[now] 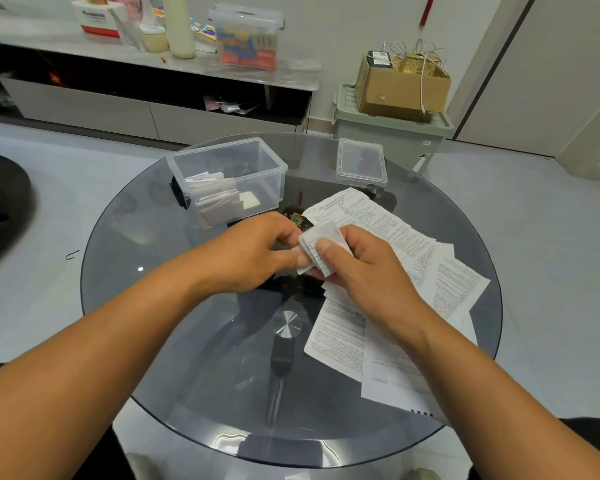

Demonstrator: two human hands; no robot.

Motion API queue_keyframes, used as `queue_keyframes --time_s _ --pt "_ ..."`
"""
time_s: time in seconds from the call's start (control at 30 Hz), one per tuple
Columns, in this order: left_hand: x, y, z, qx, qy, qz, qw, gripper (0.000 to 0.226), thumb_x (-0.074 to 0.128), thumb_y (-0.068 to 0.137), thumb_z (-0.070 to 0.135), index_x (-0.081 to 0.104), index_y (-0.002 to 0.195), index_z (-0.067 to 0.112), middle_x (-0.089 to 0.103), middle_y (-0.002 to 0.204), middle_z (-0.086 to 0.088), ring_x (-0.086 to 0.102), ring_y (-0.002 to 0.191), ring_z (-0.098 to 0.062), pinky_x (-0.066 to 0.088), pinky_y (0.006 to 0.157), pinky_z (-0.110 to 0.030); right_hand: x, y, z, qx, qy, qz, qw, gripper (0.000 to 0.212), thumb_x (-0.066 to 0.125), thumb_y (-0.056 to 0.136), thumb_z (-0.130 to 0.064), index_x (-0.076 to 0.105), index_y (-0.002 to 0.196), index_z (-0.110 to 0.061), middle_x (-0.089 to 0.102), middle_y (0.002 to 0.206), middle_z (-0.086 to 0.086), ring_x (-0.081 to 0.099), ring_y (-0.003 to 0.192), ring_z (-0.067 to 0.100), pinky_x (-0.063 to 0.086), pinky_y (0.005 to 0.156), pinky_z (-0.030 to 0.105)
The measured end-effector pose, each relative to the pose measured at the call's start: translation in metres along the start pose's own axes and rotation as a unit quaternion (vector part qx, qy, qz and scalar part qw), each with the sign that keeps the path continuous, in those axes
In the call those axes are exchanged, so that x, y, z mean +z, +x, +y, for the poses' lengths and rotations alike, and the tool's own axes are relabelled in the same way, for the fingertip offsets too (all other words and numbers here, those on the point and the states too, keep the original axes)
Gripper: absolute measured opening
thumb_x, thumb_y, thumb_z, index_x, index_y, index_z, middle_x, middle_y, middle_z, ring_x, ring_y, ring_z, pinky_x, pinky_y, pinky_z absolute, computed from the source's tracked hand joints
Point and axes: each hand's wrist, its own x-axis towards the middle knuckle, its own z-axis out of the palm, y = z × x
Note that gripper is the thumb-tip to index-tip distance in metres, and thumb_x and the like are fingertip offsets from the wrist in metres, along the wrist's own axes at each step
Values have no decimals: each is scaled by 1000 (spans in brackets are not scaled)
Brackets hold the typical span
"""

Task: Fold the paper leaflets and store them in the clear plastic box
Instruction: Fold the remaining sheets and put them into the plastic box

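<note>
A small folded leaflet (317, 249) is held above the middle of the round glass table (174, 341). My left hand (257, 254) pinches its left side and my right hand (364, 268) grips its right side, thumb pressed on top. Several unfolded printed leaflets (395, 289) lie spread on the table's right half, partly under my right wrist. The clear plastic box (257, 161) stands open at the far left of the table, with several folded leaflets (215, 199) stacked in its left end. Its clear lid (361, 166) lies at the far right.
Beyond the table stand a low TV cabinet (146, 109) with a lidded storage box (246, 36) and clutter on top, and a green bin (388, 133) carrying a cardboard box (402, 84). A dark object (0, 206) sits on the floor at left.
</note>
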Motion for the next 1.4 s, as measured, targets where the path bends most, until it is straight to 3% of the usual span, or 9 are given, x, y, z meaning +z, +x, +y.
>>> queue_keyframes --time_s 0.1,0.27,0.37,0.47,0.63,0.83,0.97,1.07,1.4 --pt "8 -4 4 -17 -139 19 990 16 76 90 19 62 96 13 76 87 -4 73 78 -14 60 73 -29 0 -1 0 13 50 3 999 24 65 95 -41 70 99 -18 76 96 7 74 94 32 58 89 60" --pt "27 -9 19 -91 -423 104 896 27 74 88 -1 60 111 3 74 96 -24 77 85 -30 63 74 -28 -2 1 0 37 137 50 989 24 64 98 -40 74 103 -19 78 100 4 75 98 27 58 95 53" --pt "41 -10 26 -114 -510 124 843 16 66 95 1 65 110 2 77 98 -18 76 89 -26 62 76 -25 -3 0 -1 76 167 75 980 21 65 100 -36 75 95 -18 75 78 -7 71 70 11 56 69 29" --pt "54 -11 29 -114 -554 128 814 12 59 100 5 65 111 4 77 99 -13 76 92 -20 60 80 -25 0 -3 -1 97 194 94 972 20 70 97 -33 76 91 -15 61 64 -4 53 59 9 48 66 29" --pt "62 -10 25 -117 -486 139 855 17 59 102 14 71 115 14 78 101 -7 72 92 -14 57 79 -20 3 -2 -1 89 153 112 978 29 70 97 -36 74 96 -7 61 64 1 53 56 11 49 67 31" --pt "58 -11 28 -72 -476 111 869 22 63 98 34 77 106 19 77 96 -7 70 84 -18 59 86 -33 8 -9 -3 93 86 108 986 46 61 102 -41 59 59 -23 49 51 -12 43 47 3 38 55 24" --pt "38 -13 21 11 -211 152 966 14 67 97 28 75 107 24 74 93 4 69 84 -18 59 80 -35 8 -9 -4 24 -52 102 993 21 57 103 -40 73 108 -27 62 97 -15 56 74 -1 40 68 18" --pt "21 -14 12 46 82 143 985 13 58 102 25 70 99 20 59 91 4 57 84 -13 49 76 -36 0 -5 -1 -63 -177 98 977 54 63 102 -30 44 153 -28 48 127 -11 52 87 -1 43 83 12" --pt "46 -14 -3 47 44 113 992 6 50 103 24 45 101 27 56 93 2 56 84 -18 52 73 -44 14 -3 4 -105 -267 -5 958 41 52 106 -21 53 147 -21 54 131 -4 49 110 6 38 95 12"
